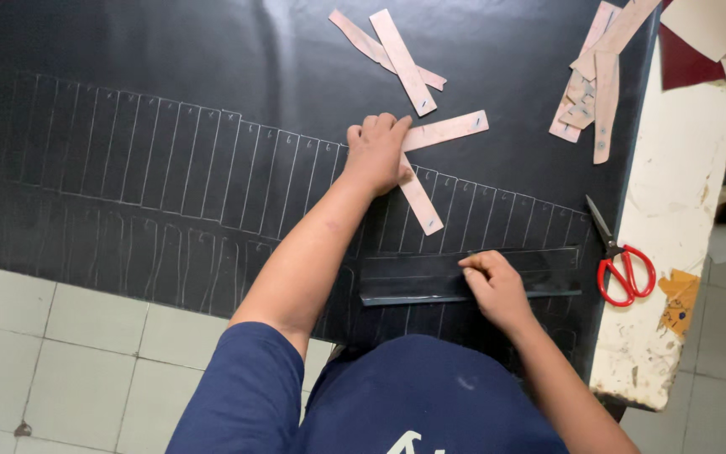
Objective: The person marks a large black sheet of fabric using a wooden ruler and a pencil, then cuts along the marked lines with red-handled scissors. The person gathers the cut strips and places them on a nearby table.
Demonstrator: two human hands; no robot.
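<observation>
A large black sheet (170, 76) marked with rows of thin white outlines covers the table. My left hand (376, 154) rests on it with curled fingers, touching two tan cardboard strips: one (447, 130) pointing right and one (422, 202) slanting down. My right hand (493, 284) presses on a dark, narrow strip (413, 280) lying across the sheet near the front edge, fingers pinched as if on a small marking tool that I cannot make out.
Two more tan strips (401, 55) lie crossed at the back. A pile of tan strips (591, 80) sits at the back right. Red-handled scissors (619, 261) lie on the white table edge (674, 252). Pale floor tiles (86, 336) show at lower left.
</observation>
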